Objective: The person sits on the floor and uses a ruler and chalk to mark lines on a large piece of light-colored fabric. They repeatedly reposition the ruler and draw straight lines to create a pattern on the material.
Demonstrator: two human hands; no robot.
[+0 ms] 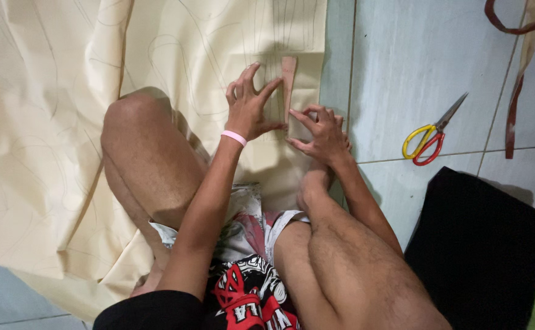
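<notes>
- Our left hand point(247, 107) presses a narrow brown cardboard template strip point(288, 79) flat with spread, open fingers point(272, 87).
- Our right hand point(322, 131) rests at the strip's lower end, its fingers curled; we cannot tell what they pinch.
- The strip lies on a cream fabric sheet with drawn outlines point(47, 122), near that sheet's right edge.
- Yellow-and-red-handled scissors point(431, 134) lie on the tiled floor point(402, 61), beside a black cloth point(487, 244).

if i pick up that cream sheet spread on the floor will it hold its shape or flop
The cream sheet will probably flop: it already lies in soft folds and creases and drapes over the tiled floor. It looks thin, so likely light for its spread. The left hand and right hand press a narrow brown template onto it, which suggests it shifts easily.
</notes>
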